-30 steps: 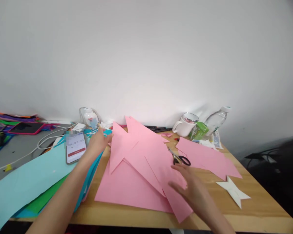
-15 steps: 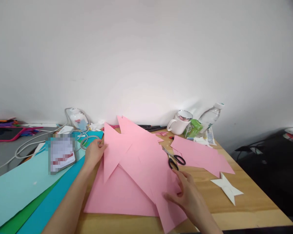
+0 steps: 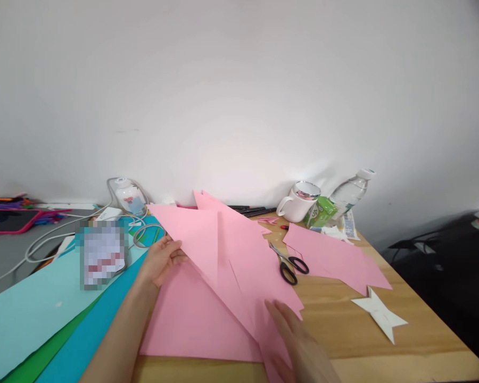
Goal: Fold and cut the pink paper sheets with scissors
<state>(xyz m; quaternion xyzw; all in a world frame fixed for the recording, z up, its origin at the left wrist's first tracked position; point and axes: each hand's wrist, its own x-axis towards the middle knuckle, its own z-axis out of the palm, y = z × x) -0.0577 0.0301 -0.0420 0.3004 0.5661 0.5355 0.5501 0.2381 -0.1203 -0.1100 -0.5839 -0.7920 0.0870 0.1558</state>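
My left hand pinches the left edge of a large cut pink paper sheet and lifts that side off the table. My right hand lies on the same pink sheet near its lower right corner, fingers stretched out flat. Beneath it lies another pink sheet flat on the wooden table. Black-handled scissors rest just right of the lifted paper.
Light blue, green and teal sheets lie at the left with a phone and cables on them. A further pink piece, a white paper shape, a white mug, a green carton and a water bottle sit at the right.
My left hand has taken the pink sheet's left edge and raised it, folding it over to the right. My right hand slid down toward the near edge.
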